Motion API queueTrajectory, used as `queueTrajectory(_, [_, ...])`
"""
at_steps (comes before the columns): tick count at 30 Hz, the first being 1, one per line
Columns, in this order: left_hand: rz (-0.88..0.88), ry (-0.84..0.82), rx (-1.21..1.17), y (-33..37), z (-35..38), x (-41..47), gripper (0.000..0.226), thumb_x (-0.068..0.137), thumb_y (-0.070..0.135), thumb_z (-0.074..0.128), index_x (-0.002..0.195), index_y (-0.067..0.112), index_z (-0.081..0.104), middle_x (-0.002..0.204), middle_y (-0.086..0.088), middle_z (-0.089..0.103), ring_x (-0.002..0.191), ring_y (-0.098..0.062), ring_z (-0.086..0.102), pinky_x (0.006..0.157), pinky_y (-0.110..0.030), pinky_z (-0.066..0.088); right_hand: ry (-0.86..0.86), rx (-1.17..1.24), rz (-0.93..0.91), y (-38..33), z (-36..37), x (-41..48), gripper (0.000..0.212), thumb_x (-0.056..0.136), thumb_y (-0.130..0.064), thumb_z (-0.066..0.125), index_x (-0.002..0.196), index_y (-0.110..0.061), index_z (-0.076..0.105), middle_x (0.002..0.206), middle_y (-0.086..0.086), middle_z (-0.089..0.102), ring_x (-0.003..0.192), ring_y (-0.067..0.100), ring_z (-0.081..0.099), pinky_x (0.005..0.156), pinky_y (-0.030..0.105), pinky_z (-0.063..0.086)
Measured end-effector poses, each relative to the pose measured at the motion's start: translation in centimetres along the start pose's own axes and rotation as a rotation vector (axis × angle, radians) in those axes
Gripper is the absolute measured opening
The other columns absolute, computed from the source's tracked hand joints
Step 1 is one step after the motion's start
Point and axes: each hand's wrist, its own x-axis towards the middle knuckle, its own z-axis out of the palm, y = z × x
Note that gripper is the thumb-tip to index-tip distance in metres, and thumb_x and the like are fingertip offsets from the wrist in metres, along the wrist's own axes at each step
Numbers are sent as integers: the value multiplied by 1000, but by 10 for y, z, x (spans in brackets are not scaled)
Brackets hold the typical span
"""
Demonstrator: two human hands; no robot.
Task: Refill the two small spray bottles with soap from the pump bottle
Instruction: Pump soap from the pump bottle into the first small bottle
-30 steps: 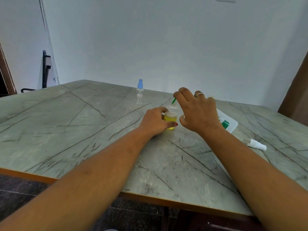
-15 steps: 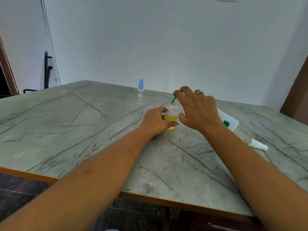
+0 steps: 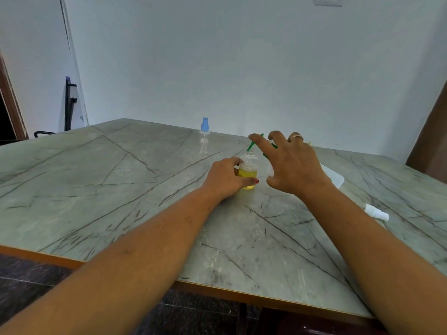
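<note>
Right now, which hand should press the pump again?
Right hand: it is on the green pump over the open bottle. The left hand steadies that bottle.

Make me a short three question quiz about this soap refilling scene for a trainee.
1. True or false: the small bottle held by the left hand holds yellow liquid.
2. What colour is the cap of the empty spray bottle standing farther back on the table?
3. Where does the white spray head lie? A: on the table beside the right forearm. B: screwed onto the held bottle. C: on the floor.

Key: 1 true. 2 blue. 3 A.
</note>
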Motion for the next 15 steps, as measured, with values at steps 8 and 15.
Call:
queueTrajectory(8, [26, 1, -15, -2, -1, 0, 70, 71, 47, 73, 129, 15, 51, 125, -4, 59, 88, -7, 49, 74, -17, 38, 55, -69, -70, 1, 5, 0, 96, 71, -44, 65, 147, -24, 11, 152, -5, 19, 100, 32, 54, 52, 25, 34])
queueTrajectory(15, [14, -5, -1, 0, -1, -1, 72, 71, 46, 73, 131, 16, 48, 128, -4, 57, 94, -8, 52, 78, -18, 39, 79, -92, -54, 0, 0, -3, 88, 64, -43, 73, 138, -22, 30, 137, -2, 38, 92, 29, 57, 49, 25, 31])
